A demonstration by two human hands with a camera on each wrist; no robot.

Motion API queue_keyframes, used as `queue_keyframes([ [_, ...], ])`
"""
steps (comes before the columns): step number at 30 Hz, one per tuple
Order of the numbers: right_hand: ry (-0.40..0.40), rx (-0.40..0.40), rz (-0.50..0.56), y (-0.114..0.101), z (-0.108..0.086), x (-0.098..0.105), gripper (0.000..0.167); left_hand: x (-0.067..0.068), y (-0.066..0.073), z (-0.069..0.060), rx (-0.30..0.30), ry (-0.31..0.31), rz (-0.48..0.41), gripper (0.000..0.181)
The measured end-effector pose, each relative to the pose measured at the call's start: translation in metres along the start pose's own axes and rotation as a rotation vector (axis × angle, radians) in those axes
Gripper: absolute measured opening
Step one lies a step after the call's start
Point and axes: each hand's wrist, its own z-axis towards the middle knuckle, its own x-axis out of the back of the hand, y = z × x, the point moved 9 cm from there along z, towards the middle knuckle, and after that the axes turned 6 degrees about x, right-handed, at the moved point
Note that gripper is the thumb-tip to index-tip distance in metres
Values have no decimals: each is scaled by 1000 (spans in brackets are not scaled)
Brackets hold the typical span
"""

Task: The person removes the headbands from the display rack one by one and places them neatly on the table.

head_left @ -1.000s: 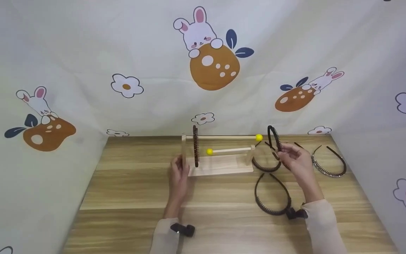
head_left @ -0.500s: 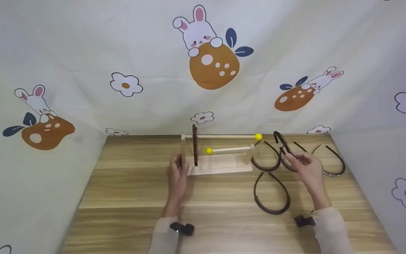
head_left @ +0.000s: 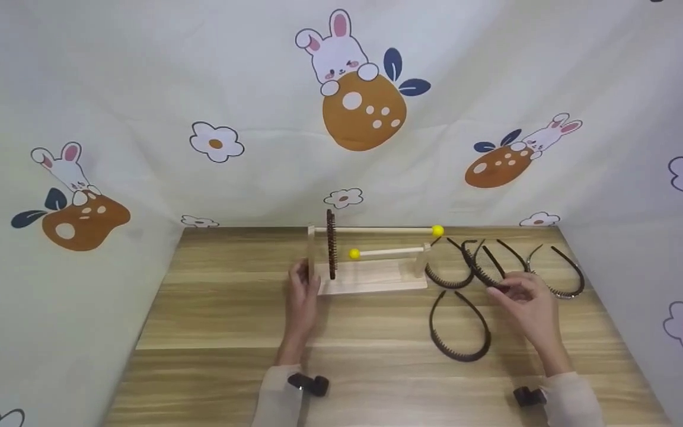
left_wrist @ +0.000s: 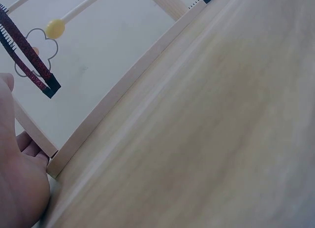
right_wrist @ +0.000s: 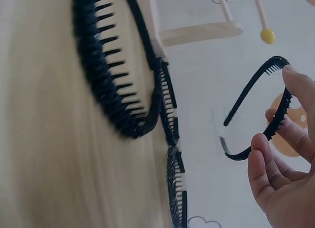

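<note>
My left hand [head_left: 303, 296] grips the left upright [head_left: 311, 252] of a wooden stand, whose base [head_left: 371, 279] lies on the table. In the left wrist view, its fingers reach behind the upright. A dark reddish toothed headband [head_left: 332, 246] hangs on the stand's upper rod [head_left: 383, 230], near the left upright. To the right of the stand, my right hand [head_left: 528, 302] pinches a black toothed headband [right_wrist: 242, 97] between thumb and fingers. The right wrist view has this headband raised off the table, its two ends pointing away from the palm.
Several dark headbands lie on the wood-grain table [head_left: 211, 314] at right, among them one nearer the front [head_left: 461, 357] and one at far right [head_left: 582, 279]. The stand's lower rod [head_left: 392, 251] points left. Both rods end in yellow balls. A printed cloth [head_left: 258, 71] encloses the table.
My right hand has moved right and toward the front with the black headband, away from the upper rod's yellow tip. My left hand and the hanging headband stay in place.
</note>
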Motion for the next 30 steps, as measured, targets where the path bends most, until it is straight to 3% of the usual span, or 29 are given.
queue_keyframes([
  [12,-92,59,-93,19,-20,18,35,-1,4,0,-82,6,0,43],
  [19,-114,38,-181,30,-33,33,37,-2,1,1,-56,-3,-16,45],
  [30,-215,44,-316,49,-49,51,38,0,2,0,-41,4,6,45],
])
